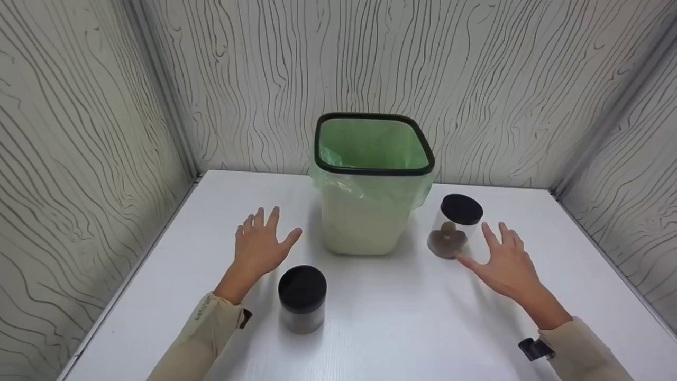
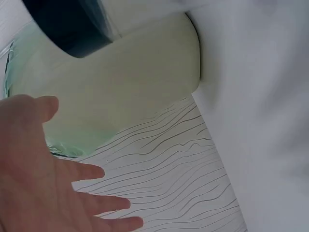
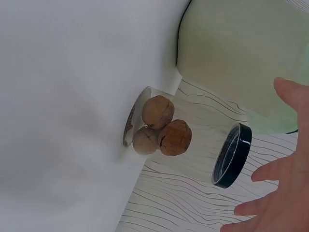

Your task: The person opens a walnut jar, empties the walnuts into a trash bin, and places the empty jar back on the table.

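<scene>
My left hand (image 1: 259,246) is spread with straight fingers above the table, holding nothing. Just in front of its wrist, toward me, stands a clear jar with a black lid (image 1: 302,288); its top shows at the upper left of the left wrist view. On the other side, my right hand (image 1: 505,264) is held with fingers apart beside a second clear jar with a black lid (image 1: 461,209). Brown walnuts (image 3: 175,137) lie at the bottom of that jar. The right thumb overlaps the jar's base in the head view, while the right wrist view shows the fingers beyond the lid.
A pale bin (image 1: 365,217) with a black rim (image 1: 374,171) and a green liner bag (image 1: 370,140) stands at the back middle of the white table (image 1: 391,328). Wood-grain patterned panels (image 1: 254,79) enclose the table at the back and both sides.
</scene>
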{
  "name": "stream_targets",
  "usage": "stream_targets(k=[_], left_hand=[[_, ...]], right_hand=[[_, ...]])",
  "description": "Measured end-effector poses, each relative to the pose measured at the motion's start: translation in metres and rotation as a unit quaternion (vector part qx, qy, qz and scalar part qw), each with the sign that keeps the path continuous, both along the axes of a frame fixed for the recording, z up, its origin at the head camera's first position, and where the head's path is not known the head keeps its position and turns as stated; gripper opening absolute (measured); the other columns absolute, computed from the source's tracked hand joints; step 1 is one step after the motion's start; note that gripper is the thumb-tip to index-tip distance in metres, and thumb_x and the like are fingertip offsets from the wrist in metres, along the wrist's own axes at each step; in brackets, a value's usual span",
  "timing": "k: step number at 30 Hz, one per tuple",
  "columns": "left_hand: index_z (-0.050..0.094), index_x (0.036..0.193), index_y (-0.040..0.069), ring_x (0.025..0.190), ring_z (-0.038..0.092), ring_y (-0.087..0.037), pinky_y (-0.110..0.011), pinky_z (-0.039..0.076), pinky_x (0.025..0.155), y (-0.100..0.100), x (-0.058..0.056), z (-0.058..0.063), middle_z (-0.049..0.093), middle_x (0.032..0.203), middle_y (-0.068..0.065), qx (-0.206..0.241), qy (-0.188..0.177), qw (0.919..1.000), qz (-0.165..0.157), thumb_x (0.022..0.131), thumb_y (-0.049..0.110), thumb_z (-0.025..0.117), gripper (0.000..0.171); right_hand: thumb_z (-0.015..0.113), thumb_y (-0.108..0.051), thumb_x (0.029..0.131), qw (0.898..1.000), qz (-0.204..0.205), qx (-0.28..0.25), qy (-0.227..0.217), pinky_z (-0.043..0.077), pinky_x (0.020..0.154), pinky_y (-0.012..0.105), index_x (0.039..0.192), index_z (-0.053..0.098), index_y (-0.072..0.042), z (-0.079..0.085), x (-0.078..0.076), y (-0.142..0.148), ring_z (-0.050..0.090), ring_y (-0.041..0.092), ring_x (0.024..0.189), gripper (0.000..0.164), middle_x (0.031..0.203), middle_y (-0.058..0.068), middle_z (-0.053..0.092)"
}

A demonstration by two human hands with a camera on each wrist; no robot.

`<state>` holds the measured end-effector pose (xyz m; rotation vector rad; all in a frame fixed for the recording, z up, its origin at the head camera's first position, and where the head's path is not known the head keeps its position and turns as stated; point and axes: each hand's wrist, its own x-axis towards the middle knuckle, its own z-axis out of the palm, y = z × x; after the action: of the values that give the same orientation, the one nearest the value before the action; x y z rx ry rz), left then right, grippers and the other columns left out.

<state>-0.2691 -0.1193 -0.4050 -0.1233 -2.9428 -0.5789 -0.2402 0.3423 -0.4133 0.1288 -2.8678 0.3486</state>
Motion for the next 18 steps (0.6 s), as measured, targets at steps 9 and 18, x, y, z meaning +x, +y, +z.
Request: stream_targets(k=[9,18], left_hand=[[0.05,0.132,0.002,0.116,0.052,-0.032,-0.048,0.042,0.092,-0.02,0.004,-0.016,0.053,0.128,-0.017,0.209,-0.001,0.9756,-0.067,0.097,0.03,0.051,0.045],[0.047,0.131,0.001,0.116,0.051,-0.035,-0.049,0.041,0.095,-0.04,0.01,-0.037,0.054,0.124,-0.018,0.263,-0.083,0.9418,-0.192,0.088,-0.003,0.046,0.043]], right_hand=[[0.065,-0.049,0.084,0.999,0.027,-0.031,0.015,0.04,0.084,0.064,0.137,0.04,0.008,-0.001,0.007,-0.009,0.04,0.051,0.116,0.081,0.13,0.033,0.041],[0.067,-0.041,0.085,0.998,0.048,-0.042,0.002,0.039,0.089,0.06,0.133,0.044,0.007,-0.004,0.011,-0.023,0.044,0.046,0.117,0.071,0.128,0.028,0.047]])
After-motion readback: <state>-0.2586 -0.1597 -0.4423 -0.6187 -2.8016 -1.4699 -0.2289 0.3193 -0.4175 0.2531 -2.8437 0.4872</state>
